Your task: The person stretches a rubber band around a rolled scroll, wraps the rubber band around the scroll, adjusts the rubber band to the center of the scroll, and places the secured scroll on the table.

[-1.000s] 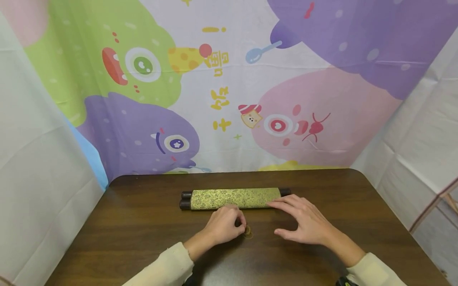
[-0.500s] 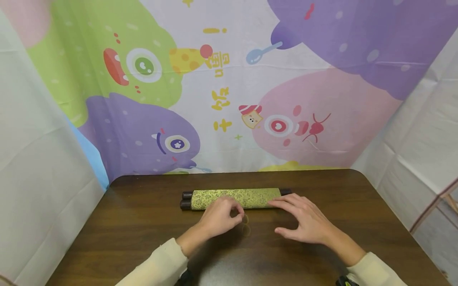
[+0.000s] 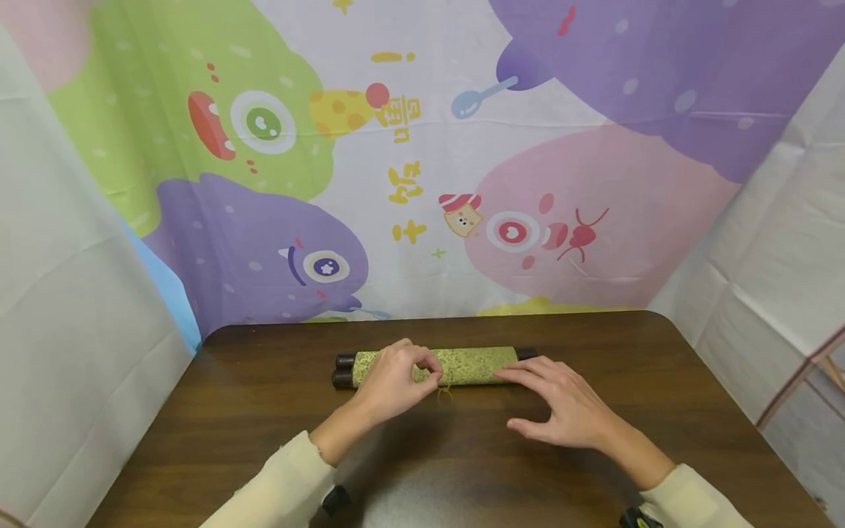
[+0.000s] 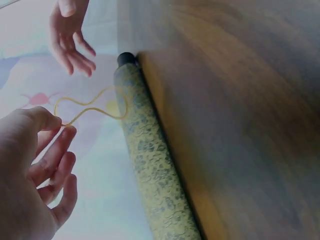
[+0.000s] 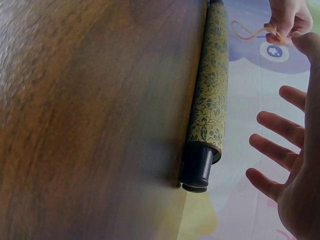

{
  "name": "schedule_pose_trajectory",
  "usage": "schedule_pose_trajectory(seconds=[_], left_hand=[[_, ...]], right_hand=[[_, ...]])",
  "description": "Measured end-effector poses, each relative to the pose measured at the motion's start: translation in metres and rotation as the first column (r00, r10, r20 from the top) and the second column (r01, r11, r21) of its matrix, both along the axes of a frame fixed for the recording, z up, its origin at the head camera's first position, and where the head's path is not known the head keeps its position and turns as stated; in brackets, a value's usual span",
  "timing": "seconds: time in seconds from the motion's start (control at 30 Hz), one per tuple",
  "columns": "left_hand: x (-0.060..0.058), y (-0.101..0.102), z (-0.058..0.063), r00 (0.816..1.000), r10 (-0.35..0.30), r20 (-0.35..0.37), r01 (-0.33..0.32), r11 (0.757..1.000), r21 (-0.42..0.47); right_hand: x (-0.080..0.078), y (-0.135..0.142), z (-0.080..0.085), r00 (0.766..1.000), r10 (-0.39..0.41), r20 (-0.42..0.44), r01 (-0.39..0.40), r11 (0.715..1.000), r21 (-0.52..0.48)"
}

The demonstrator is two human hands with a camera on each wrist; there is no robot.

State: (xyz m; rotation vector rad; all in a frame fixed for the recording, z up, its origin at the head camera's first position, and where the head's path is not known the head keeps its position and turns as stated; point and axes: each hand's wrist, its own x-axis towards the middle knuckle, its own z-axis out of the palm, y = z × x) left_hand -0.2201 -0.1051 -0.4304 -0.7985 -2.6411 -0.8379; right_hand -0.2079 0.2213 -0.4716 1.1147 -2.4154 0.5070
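My left hand (image 3: 391,383) pinches a thin yellow rubber band (image 4: 91,108) between thumb and fingertips, held up off the table. The band hangs as a loose, wavy loop, with its far end overlapping the scroll in the left wrist view. A rolled-up scroll (image 3: 478,364) covered in gold patterned brocade lies crosswise on the table, its dark rod ends (image 5: 196,165) sticking out. In the head view my left hand overlaps the scroll's left half. My right hand (image 3: 562,408) is by the scroll's right end, fingers spread and thumb apart, holding nothing.
The brown wooden table (image 3: 251,440) has rounded far corners. Behind it hangs a curtain (image 3: 409,279) printed with cartoon monsters, and pale cloth walls (image 3: 79,293) stand at both sides.
My left hand has lifted away from the tabletop and moved up and slightly left toward the scroll, carrying the rubber band. The right hand and the scroll have stayed put.
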Motion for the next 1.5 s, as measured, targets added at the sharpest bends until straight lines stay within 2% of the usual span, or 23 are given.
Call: schedule_pose_trajectory(seconds=[0.23,0.47,0.7,0.97,1.2,1.33,1.5], left_hand=[[-0.002,-0.004,0.002,0.997,-0.048,-0.066,0.049,0.999,0.015],[-0.004,-0.008,0.000,0.983,-0.111,-0.144,0.106,0.994,-0.042],[-0.004,-0.011,-0.001,0.975,-0.113,-0.190,0.097,0.991,-0.091],[-0.005,-0.014,0.000,0.975,-0.103,-0.199,0.089,0.993,-0.081],[-0.005,-0.016,0.004,0.969,-0.095,-0.226,0.079,0.994,-0.082],[-0.006,-0.018,0.003,0.966,-0.099,-0.238,0.083,0.994,-0.076],[-0.006,-0.020,0.003,0.970,-0.083,-0.228,0.065,0.994,-0.083]], right_hand=[[0.001,-0.001,-0.001,1.000,-0.007,0.007,0.007,1.000,0.002],[0.002,-0.001,-0.001,1.000,-0.017,0.019,0.016,1.000,0.009],[0.001,-0.002,0.001,1.000,-0.013,0.018,0.013,1.000,-0.013],[0.004,-0.006,0.010,0.991,0.011,0.134,0.006,0.992,-0.126],[0.004,-0.007,0.012,0.963,0.082,0.255,-0.012,0.965,-0.263],[0.002,-0.006,0.013,0.945,0.137,0.296,-0.024,0.934,-0.357],[0.001,-0.006,0.016,0.907,0.200,0.370,-0.011,0.890,-0.455]])
